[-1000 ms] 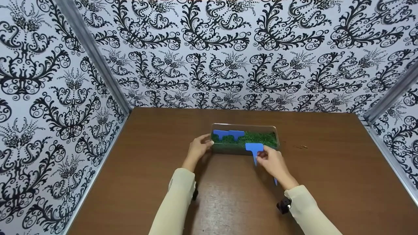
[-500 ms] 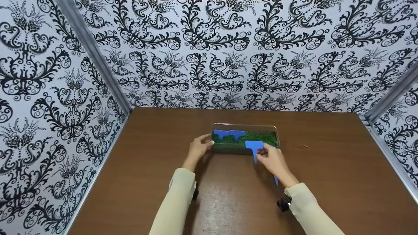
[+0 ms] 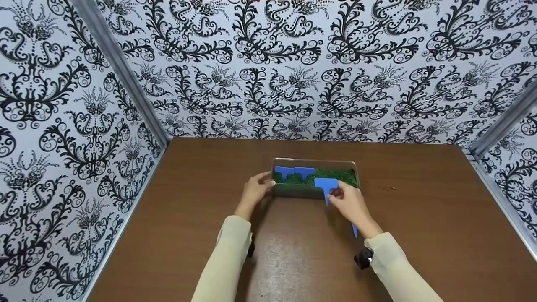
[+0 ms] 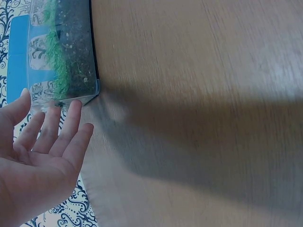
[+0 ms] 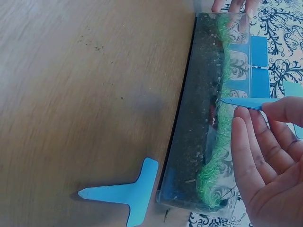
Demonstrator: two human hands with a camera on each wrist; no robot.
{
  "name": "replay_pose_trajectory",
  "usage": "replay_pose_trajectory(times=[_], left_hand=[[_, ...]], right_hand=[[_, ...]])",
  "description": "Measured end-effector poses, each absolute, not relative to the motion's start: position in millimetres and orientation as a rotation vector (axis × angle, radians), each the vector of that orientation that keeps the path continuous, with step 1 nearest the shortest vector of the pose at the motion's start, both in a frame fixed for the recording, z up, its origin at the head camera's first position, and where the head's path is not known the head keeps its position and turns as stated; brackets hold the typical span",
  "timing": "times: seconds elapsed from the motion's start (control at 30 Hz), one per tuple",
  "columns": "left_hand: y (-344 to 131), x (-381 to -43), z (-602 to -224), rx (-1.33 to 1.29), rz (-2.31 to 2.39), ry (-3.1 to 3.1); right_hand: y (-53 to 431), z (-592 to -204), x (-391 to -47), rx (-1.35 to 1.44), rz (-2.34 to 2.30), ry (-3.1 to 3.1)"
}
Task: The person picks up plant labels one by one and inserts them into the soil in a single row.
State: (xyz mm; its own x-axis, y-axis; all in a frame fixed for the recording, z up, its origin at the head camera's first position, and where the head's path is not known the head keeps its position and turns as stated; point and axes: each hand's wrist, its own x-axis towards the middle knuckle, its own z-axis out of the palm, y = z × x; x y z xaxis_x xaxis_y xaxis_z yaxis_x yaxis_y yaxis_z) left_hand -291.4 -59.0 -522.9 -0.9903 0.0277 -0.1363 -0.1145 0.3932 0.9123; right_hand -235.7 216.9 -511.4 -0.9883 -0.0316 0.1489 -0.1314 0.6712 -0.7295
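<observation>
A clear rectangular container (image 3: 293,191) holds dark soil topped with green grass (image 3: 333,174). Two blue T-shaped plant labels (image 3: 304,171) stand upright in its left half, side by side. My left hand (image 3: 254,191) touches the container's left end with extended fingers, the thumb at the front corner. At the front right, my right hand (image 3: 351,204) pinches another blue plant label (image 3: 325,183) by its stem between thumb and index finger. Its tip points down, overlapping the front wall in the head view. One more blue label (image 5: 142,187) lies flat on the table, partly hidden by the right wrist in the head view.
The brown wooden table (image 3: 201,167) is bordered by patterned black-and-white walls (image 3: 285,84). Small brown crumbs (image 3: 388,188) lie right of the container. A dark wrist camera (image 3: 363,258) sits at the right sleeve (image 3: 394,260).
My right hand has lifted slightly, raising the pinched label a little toward the container. The left hand and the container have stayed in place.
</observation>
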Motion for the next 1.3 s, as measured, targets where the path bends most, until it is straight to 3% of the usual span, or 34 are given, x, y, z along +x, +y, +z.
replay_pose_trajectory(times=[1.3], left_hand=[[-61, -292, -524, -0.068, 1.617, 2.563]], right_hand=[[218, -497, -250, 0.116, 1.218, -2.700]])
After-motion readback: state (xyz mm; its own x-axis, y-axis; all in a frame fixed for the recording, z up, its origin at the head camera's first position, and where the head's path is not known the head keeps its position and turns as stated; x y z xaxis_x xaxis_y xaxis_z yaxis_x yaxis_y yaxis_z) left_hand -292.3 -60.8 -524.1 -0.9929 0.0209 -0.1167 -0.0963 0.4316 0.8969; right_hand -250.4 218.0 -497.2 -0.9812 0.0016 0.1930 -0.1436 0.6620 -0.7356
